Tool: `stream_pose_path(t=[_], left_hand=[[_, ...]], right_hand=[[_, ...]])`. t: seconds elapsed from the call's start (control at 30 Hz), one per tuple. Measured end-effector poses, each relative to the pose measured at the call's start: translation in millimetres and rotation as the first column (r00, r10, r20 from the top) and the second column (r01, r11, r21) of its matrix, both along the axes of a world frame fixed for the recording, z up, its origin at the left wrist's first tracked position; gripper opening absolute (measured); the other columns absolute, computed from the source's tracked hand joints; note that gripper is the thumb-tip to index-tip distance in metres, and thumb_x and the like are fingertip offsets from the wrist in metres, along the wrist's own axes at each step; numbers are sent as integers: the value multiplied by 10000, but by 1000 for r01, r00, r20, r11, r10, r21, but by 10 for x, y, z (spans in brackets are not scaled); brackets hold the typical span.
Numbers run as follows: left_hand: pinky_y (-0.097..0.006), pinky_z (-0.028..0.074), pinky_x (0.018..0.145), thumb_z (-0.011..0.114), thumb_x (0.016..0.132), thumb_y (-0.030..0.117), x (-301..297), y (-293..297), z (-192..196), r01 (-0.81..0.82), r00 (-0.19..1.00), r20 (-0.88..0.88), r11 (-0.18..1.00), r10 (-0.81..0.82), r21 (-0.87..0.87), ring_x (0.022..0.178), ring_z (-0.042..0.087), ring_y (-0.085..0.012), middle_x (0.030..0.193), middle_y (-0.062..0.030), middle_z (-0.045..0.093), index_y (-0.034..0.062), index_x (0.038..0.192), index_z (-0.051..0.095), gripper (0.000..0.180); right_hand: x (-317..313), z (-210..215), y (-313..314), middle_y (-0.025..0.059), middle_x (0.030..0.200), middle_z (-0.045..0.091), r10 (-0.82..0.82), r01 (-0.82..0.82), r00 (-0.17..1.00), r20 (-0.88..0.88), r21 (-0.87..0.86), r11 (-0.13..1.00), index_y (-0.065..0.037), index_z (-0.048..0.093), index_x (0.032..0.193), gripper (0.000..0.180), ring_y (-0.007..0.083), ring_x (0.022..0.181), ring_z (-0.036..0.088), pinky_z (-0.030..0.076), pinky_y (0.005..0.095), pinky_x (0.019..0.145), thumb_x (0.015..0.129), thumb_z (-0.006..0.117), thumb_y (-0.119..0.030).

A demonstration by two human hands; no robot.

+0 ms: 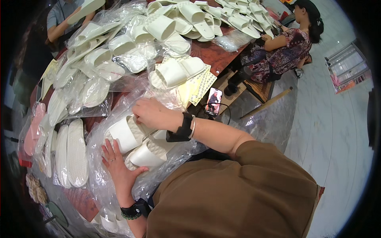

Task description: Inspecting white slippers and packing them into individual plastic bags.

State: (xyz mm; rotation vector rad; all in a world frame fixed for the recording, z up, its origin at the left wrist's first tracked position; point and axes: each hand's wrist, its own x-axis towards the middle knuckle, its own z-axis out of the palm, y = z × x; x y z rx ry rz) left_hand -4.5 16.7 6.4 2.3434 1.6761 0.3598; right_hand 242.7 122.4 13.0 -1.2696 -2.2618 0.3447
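Note:
A pair of white open-toed slippers lies in front of me on clear plastic film. My left hand is open, its fingers spread at the near left ends of the farther slipper and the nearer slipper. Over the far side of the farther slipper, my right hand is closed with its fingers curled. Its fingertips are partly hidden, so what they pinch cannot be made out. Just beyond that hand, another white slipper rests partly on yellow sticker sheets.
Slippers in clear bags and a loose slipper heap cover the far table. At left are bagged white soles and pink slippers. A lit phone with a cable stands right. Two people sit nearby, one in patterned clothes.

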Motion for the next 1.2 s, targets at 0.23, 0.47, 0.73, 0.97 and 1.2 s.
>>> stream_pose_path(t=[0.23, 0.47, 0.73, 0.97, 1.2], left_hand=[[-659, 105, 1173, 718, 453, 821, -9, -15, -16, 14, 1000, 20, 1000, -14, 13, 1537, 75, -416, 1672, -174, 130, 80, 1600, 183, 1467], [-659, 103, 1170, 691, 468, 842, -3, -12, -12, 26, 1000, 5, 999, -26, 27, 1538, 73, -415, 1671, -180, 125, 62, 1598, 174, 1467], [-648, 96, 1178, 701, 444, 835, -13, -18, 22, 37, 999, 23, 998, -38, 41, 1534, 79, -422, 1665, -200, 128, 28, 1588, 171, 1497], [-660, 90, 1173, 713, 461, 818, -18, 3, 0, 20, 999, 32, 1000, -20, 12, 1532, 83, -428, 1660, -204, 142, 47, 1587, 190, 1462], [-660, 80, 1174, 642, 522, 862, -58, -24, -45, 28, 997, 66, 999, -30, 22, 1533, 79, -427, 1665, -192, 134, 67, 1593, 186, 1410]], right_hand=[[-52, 336, -334, 153, 975, 614, 259, -260, 965, 31, 67, 963, -1, 650, 849, 171, 321, 983, 586, 495, 400, 860, 760, 693, -140], [-151, 49, -244, 160, 1083, 571, 227, -227, 974, -26, -26, 974, 2, 649, 826, 145, 348, 1046, 537, 483, 420, 890, 737, 672, -110], [-81, 223, -364, 158, 1159, 518, 357, -344, 934, 30, -200, 917, -37, 656, 881, 183, 360, 1118, 493, 466, 465, 904, 722, 684, -125], [16, 255, -343, 139, 1207, 538, 522, -486, 848, 93, -259, 835, -60, 686, 931, 232, 369, 1237, 449, 446, 485, 952, 706, 689, -115], [-82, 37, -489, 130, 1199, 599, 379, -375, 925, 40, -82, 924, -62, 732, 821, 129, 362, 1217, 480, 441, 475, 945, 708, 687, -106]])
